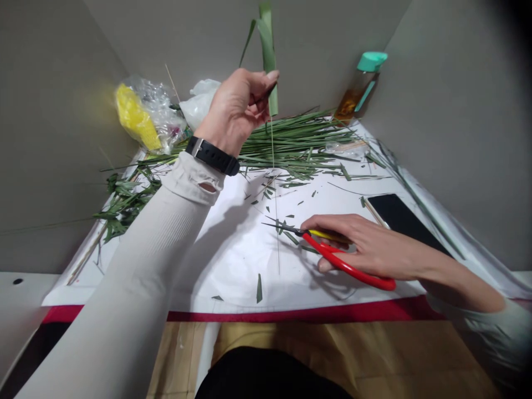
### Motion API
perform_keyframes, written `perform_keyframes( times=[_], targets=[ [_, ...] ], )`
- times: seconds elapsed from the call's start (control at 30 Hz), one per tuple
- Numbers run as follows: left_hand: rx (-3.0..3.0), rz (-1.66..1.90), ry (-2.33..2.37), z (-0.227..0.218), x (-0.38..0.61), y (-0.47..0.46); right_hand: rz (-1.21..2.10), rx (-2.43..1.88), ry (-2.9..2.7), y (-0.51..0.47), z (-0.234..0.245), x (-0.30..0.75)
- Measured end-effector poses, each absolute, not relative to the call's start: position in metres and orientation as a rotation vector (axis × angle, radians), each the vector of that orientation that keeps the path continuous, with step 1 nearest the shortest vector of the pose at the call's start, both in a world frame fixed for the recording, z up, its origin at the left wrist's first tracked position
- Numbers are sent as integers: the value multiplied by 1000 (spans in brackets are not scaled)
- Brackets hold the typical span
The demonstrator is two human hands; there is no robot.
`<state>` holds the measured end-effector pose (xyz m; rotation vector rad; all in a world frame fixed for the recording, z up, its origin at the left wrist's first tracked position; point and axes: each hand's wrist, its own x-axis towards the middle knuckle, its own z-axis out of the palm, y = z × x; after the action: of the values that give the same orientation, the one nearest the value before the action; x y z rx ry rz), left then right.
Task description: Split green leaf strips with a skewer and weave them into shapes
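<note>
My left hand point(239, 108), with a black watch on the wrist, is raised above the table and pinches a long green leaf strip point(269, 55) that stands upright; a thin midrib hangs down from it. My right hand point(366, 246) rests low on the white sheet point(233, 260), fingers closed round red-handled scissors point(347, 263) whose blades point left and are nearly closed. Small green leaf cuttings lie scattered on the sheet around the scissors.
A pile of long green leaf strips point(295, 144) lies across the back of the sheet. A clear bag with something yellow point(139, 116) sits back left, a bottle with a teal cap point(359, 88) back right. A black phone point(401, 219) lies right. Grey walls enclose the table.
</note>
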<state>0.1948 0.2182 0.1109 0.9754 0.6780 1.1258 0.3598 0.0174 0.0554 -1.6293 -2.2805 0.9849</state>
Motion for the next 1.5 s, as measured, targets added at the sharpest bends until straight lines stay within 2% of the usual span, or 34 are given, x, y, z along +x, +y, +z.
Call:
perform_keyframes(
  times=[0.7,0.97,1.07,1.17,1.37,1.5],
  targets=[
    [998,1128,744,100,205,235,776,-1655,-2248,31,39,384],
    [1008,1180,688,100,173,220,-8,-2156,-2181,35,7,429],
    [943,1099,644,97,156,202,-196,-2242,-2199,35,-11,430],
    [951,1056,633,94,143,177,-304,-2231,-2191,33,-9,417],
    [953,1130,681,82,131,110,84,-1594,-1907,24,38,355],
    [1061,1168,718,68,129,75,241,-1416,-1711,19,59,313]
  ],
)
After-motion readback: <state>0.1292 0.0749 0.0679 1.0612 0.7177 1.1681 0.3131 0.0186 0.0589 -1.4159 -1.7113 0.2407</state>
